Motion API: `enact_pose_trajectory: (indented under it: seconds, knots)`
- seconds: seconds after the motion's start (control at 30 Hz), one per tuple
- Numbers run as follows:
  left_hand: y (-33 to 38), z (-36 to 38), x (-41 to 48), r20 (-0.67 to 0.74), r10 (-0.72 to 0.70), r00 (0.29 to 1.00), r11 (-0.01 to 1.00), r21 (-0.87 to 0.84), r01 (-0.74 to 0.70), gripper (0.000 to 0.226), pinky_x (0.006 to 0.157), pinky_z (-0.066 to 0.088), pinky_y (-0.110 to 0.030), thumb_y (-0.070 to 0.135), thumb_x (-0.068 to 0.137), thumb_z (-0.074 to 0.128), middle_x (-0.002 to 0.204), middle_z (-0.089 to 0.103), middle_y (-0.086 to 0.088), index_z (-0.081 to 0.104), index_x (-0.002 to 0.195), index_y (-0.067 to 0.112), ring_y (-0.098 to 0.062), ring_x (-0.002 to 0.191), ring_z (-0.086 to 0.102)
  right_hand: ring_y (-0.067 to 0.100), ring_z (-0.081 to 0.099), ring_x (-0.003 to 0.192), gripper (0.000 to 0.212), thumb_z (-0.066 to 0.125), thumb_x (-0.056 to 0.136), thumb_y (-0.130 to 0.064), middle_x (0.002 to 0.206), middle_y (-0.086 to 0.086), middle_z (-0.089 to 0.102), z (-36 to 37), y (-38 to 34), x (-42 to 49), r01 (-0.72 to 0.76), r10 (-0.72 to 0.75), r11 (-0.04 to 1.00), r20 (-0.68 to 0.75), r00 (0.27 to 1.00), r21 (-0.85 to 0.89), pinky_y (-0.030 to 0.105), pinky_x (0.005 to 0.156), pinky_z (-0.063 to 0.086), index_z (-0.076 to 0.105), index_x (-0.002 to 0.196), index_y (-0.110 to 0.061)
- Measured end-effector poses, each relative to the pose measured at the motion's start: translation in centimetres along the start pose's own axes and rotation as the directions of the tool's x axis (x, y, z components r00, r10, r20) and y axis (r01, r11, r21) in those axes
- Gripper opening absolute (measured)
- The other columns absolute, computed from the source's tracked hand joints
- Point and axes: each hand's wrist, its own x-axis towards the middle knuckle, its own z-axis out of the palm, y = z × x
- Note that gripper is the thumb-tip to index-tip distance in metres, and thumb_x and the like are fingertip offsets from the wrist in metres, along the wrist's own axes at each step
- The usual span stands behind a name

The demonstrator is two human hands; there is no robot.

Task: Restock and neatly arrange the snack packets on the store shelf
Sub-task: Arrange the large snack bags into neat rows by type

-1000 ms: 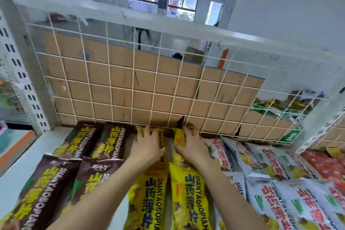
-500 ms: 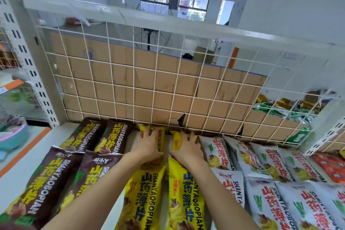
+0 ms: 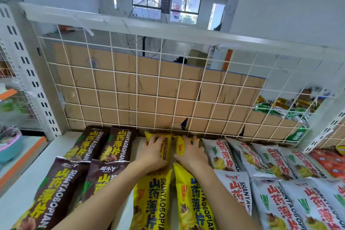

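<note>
our left hand (image 3: 154, 153) lies flat with fingers spread on the back yellow packet (image 3: 167, 143), pressing it down rather than closing round it. our right hand (image 3: 193, 153) does the same on the neighbouring yellow packet (image 3: 180, 147), fingertips near the wire grid (image 3: 149, 87) at the back of the shelf (image 3: 24, 183).

from the left, two columns of brown packets (image 3: 115, 144) lie on the white shelf. next come the two yellow columns under our forearms, with a front yellow packet (image 3: 152, 198) closer to us, then the white packets (image 3: 222, 155) and, far right, the red packets (image 3: 328, 160).

we judge these to be light, air-puffed foil bags: soft, slick and inclined to slide over one another, with crisps inside that a heavy palm would likely break. better to nudge them by the long edges, or lift by the crimped end seam, than to squash the middle.

brown, yellow and white packs all read "shanyaobopian" beside large chinese characters. the small logo at each top seam we cannot make out.
</note>
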Motion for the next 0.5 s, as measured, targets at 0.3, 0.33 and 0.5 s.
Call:
enact_pose_trajectory:
  seconds: [0.3,0.33,0.5]
  knots:
    - [-0.1,0.9,0.8,-0.113,-0.019,0.993,1.0,-0.002,0.019,0.077,0.116,0.01,-0.042,0.046,0.085,0.059,0.157,0.005,-0.002,0.018,0.147,0.024,-0.028,0.144,-0.002,0.04,0.017,0.138,0.073,0.052,0.088,-0.046,0.156,0.009,0.001,0.3,-0.5,1.0,-0.016,0.016,1.0,-0.014,1.0,-0.012,0.045,0.106,0.031,0.014,0.148,-0.028]
    - [-0.2,0.8,1.0,-0.108,-0.015,0.994,1.0,-0.019,0.013,0.077,0.116,0.01,-0.042,0.045,0.085,0.059,0.157,0.006,-0.002,0.018,0.147,0.024,-0.028,0.144,-0.002,0.041,0.018,0.137,0.072,0.051,0.088,-0.046,0.156,0.01,0.001,0.3,-0.6,1.1,-0.021,0.021,1.0,-0.023,1.0,-0.007,0.045,0.106,0.031,0.014,0.148,-0.027]
    - [-0.4,0.7,1.3,-0.118,0.006,0.993,0.999,-0.045,-0.011,0.077,0.115,0.012,-0.039,0.042,0.084,0.061,0.156,0.008,-0.002,0.019,0.147,0.025,-0.028,0.144,0.0,0.04,0.025,0.134,0.069,0.05,0.089,-0.041,0.155,0.012,0.01,0.5,-0.8,1.4,-0.017,0.012,0.999,-0.102,0.995,-0.044,0.043,0.102,0.036,0.018,0.146,-0.022]
